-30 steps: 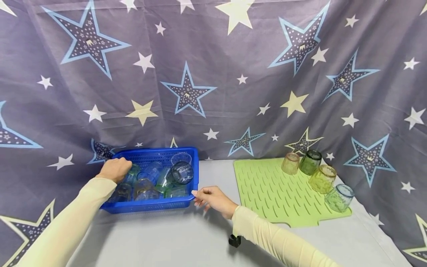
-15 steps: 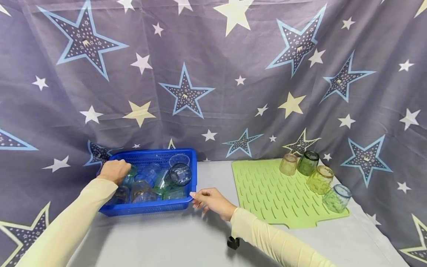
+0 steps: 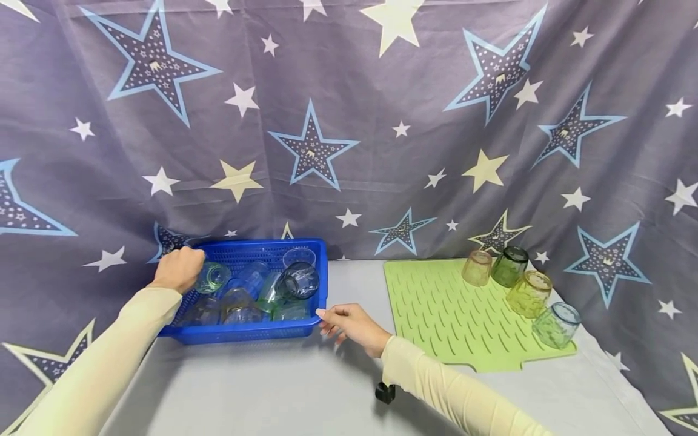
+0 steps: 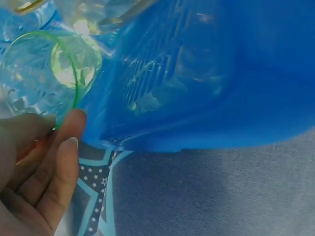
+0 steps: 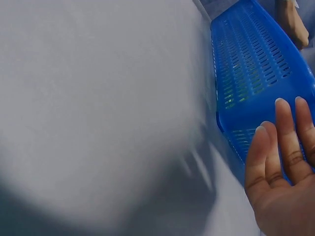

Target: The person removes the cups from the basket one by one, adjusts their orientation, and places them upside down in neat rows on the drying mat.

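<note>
My left hand (image 3: 177,269) is at the left end of the blue basket (image 3: 245,333), pinching the rim of a green-tinted glass (image 4: 74,69) between thumb and fingers. In the head view this glass shows just right of the knuckles. Several other clear and tinted glasses lie jumbled in the basket, among them a dark blue-grey glass (image 3: 301,280). At the basket's front right corner, my right hand (image 3: 354,327) holds the rim, thumb on top. Its other fingers (image 5: 288,142) stretch along the outside of the wall in the right wrist view.
A green ridged drying mat (image 3: 436,309) lies at the right of the pale table (image 3: 262,387). Along its right side stand a pinkish glass (image 3: 477,268), a dark green glass (image 3: 509,266), a yellow glass (image 3: 529,295) and a blue-green glass (image 3: 556,326). A star-patterned curtain (image 3: 349,121) hangs behind.
My left hand has moved a little left and up, and the green-tinted glass has come up into view beside it. The right hand stays at the basket's corner.
</note>
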The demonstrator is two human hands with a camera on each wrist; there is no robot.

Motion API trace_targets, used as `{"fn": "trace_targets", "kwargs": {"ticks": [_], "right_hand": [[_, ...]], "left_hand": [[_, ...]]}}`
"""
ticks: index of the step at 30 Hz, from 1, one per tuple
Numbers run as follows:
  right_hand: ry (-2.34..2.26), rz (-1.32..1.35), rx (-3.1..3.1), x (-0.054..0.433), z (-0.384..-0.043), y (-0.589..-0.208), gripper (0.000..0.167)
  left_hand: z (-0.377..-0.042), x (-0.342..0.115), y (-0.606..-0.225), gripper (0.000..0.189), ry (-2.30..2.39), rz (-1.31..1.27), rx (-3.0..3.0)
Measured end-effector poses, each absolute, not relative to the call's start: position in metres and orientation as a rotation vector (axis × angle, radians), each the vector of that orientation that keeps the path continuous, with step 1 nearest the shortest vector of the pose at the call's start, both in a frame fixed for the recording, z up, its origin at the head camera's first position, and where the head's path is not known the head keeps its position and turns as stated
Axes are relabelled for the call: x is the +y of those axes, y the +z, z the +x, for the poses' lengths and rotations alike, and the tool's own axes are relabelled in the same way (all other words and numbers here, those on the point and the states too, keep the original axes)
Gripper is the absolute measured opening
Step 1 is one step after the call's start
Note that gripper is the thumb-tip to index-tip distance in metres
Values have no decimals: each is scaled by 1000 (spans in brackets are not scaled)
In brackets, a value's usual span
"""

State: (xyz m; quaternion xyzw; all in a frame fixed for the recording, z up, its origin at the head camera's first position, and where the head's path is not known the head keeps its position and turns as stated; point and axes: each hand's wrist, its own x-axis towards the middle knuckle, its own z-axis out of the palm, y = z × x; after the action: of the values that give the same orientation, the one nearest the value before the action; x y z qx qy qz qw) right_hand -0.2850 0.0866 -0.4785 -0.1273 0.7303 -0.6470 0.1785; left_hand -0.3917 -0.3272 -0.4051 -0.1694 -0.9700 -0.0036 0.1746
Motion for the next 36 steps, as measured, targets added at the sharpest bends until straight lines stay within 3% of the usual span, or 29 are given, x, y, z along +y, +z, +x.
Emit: {"fn": "trace_targets", "kwargs": {"ticks": [22, 36], "right_hand": [[-1839, -343, 2046, 88, -286, -485, 57], [-1835, -361, 2037, 87, -286, -481, 56]], "left_hand": [[-360, -326, -391, 17, -415, -240, -2762], [-343, -288, -384, 18, -986, -142, -2773]]}}
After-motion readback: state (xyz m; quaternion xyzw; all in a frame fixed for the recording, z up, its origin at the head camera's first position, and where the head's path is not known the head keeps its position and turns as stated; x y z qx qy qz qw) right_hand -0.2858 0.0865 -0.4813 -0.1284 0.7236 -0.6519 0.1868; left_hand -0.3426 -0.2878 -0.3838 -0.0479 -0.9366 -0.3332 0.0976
